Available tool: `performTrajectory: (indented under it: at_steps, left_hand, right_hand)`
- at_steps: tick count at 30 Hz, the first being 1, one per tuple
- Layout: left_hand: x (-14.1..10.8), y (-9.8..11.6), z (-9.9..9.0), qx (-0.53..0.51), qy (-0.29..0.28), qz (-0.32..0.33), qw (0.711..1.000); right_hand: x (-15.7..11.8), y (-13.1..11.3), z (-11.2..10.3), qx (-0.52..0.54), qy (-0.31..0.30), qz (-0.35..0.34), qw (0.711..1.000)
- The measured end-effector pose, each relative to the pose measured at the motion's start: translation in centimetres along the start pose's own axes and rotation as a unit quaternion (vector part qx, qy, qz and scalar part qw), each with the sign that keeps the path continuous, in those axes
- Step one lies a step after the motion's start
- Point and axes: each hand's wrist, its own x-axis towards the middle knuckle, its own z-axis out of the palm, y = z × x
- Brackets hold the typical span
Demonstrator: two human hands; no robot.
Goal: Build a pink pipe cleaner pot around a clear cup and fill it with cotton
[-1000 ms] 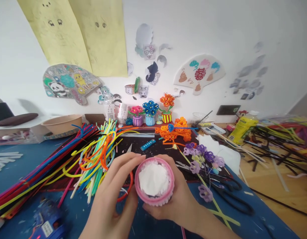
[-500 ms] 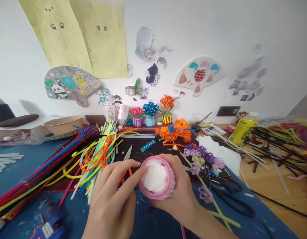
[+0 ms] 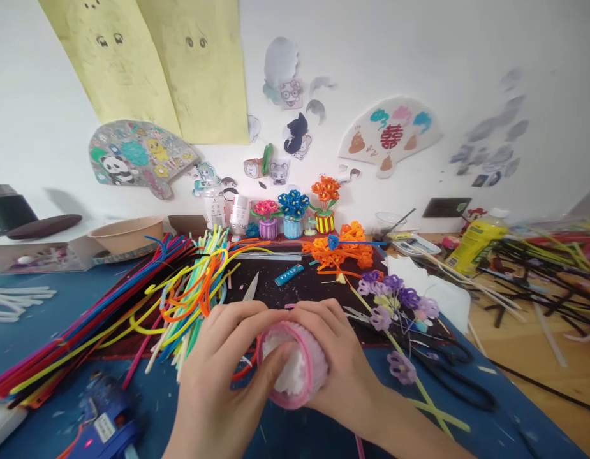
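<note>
A small round pot (image 3: 316,360) with a pink rim and ridged pale pink sides is tilted toward the left, its white filling (image 3: 291,376) showing. My right hand (image 3: 345,363) wraps round its right side. On the left, my left hand (image 3: 228,370) grips the rim, thumb inside the opening against the white filling and fingers over the far edge. Behind my left hand lie scissors (image 3: 250,288) with the blades pointing up. A pink strip shows just beyond the pot.
Coloured pipe cleaners (image 3: 117,306) spread at the left, near a blue glue gun (image 3: 106,417). Purple flowers (image 3: 404,298) and black-handled scissors (image 3: 460,382) lie at the right. Orange flowers (image 3: 354,248), a blue tube (image 3: 289,275) and small flower pots (image 3: 293,228) stand or lie behind.
My left thumb has gone into the pot's opening and the fingers have closed on its rim. The pot has tipped toward the left. The view has shifted slightly.
</note>
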Motion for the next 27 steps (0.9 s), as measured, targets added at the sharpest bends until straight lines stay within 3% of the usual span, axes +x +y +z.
performTrajectory:
  at_steps: [7, 13, 16, 20, 22, 24, 27]
  left_hand:
    - [0.1, 1.1, 0.6, -0.058, 0.043, -0.031, 0.997]
    - [0.0, 0.1, 0.3, -0.121, 0.038, -0.179, 0.976]
    - [-0.5, -1.3, -0.1, -0.051, 0.019, -0.213, 0.976]
    - [-1.3, -2.8, -0.4, 0.116, 0.019, -0.159, 0.980]
    - [-1.2, -3.0, -0.4, 0.151, 0.016, -0.132, 0.980]
    - [-1.0, -2.8, -0.3, 0.110, 0.010, -0.139, 0.984]
    - [-0.6, -1.9, 0.1, -0.038, -0.040, -0.181, 0.982]
  right_hand:
    - [0.0, -0.6, 0.2, 0.061, -0.031, 0.029, 0.997]
    - [-0.1, -1.0, 0.0, 0.133, -0.020, 0.110, 0.985]
    - [-0.4, -0.9, 0.2, 0.191, -0.009, 0.157, 0.969]
    - [-0.8, -0.5, 0.7, 0.288, 0.006, 0.202, 0.936]
    - [-0.8, -0.4, 0.8, 0.308, 0.014, 0.206, 0.929]
    - [-0.7, -0.5, 0.7, 0.309, 0.020, 0.217, 0.926]
    - [-0.6, -0.6, 0.5, 0.292, 0.018, 0.244, 0.925]
